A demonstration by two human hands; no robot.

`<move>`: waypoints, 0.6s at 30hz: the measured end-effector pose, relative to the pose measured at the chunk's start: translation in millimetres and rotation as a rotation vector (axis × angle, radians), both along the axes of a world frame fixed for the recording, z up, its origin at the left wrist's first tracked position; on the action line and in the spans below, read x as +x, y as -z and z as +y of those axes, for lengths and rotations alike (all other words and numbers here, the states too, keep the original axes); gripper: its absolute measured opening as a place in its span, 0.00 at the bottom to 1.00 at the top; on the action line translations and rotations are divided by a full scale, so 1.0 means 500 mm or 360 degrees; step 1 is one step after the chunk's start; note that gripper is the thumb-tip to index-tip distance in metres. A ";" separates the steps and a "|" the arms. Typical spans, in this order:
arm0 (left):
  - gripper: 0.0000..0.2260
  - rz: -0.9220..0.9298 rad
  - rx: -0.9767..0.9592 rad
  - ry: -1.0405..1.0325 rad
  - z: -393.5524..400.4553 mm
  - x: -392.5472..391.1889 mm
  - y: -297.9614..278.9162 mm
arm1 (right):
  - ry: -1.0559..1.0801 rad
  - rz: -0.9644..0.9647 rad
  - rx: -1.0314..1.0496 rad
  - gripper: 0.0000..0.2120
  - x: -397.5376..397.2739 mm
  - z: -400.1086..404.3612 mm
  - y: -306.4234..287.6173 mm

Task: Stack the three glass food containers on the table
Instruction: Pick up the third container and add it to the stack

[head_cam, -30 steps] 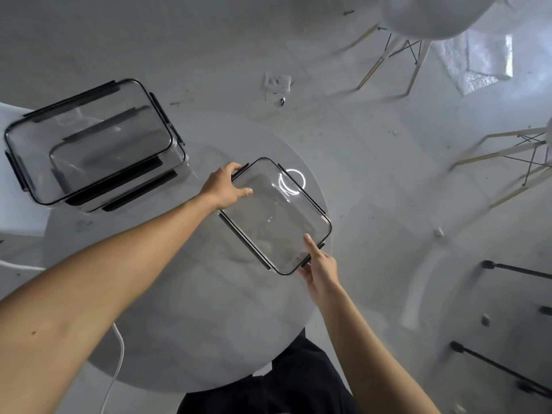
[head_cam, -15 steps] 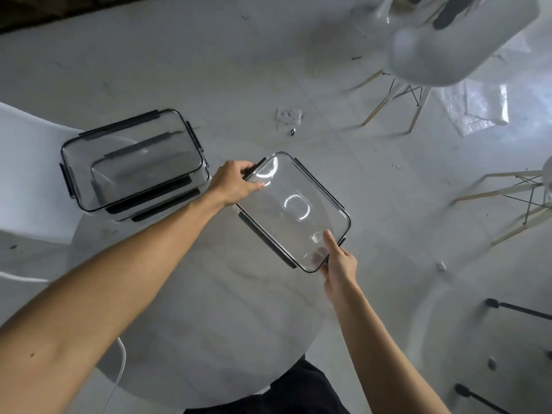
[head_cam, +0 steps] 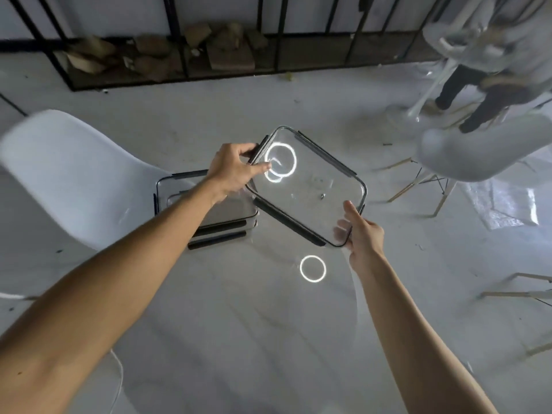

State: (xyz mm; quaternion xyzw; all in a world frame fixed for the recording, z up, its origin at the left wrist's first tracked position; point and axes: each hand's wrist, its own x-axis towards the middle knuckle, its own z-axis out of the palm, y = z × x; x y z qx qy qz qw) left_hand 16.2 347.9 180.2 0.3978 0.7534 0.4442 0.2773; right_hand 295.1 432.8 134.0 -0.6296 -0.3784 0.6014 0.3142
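Both hands grip clear rectangular glass container with black clips above round white table: left hand pinches far corner, right hand near corner. Two-container stack at table's far-left edge.

Both forearms are bare from elbow to wrist, with no sleeve, watch, band or glove showing on either. The left hand and the right hand are likewise uncovered, with no rings visible on the fingers. The forearms are slim and long, widened toward the lower edge by the wide-angle lens.
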 end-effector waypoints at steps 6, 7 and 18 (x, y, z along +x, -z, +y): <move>0.25 0.0030 0.0074 -0.0240 -0.091 -0.079 -0.035 | -0.0277 -0.0043 0.0174 0.18 -0.123 0.032 -0.071; 0.24 0.0026 0.0098 -0.0301 -0.108 -0.092 -0.039 | -0.0330 -0.0059 0.0195 0.17 -0.146 0.032 -0.079; 0.24 -0.0034 0.0059 -0.0839 -0.261 -0.191 -0.005 | -0.0735 -0.0166 0.0277 0.11 -0.352 0.020 -0.084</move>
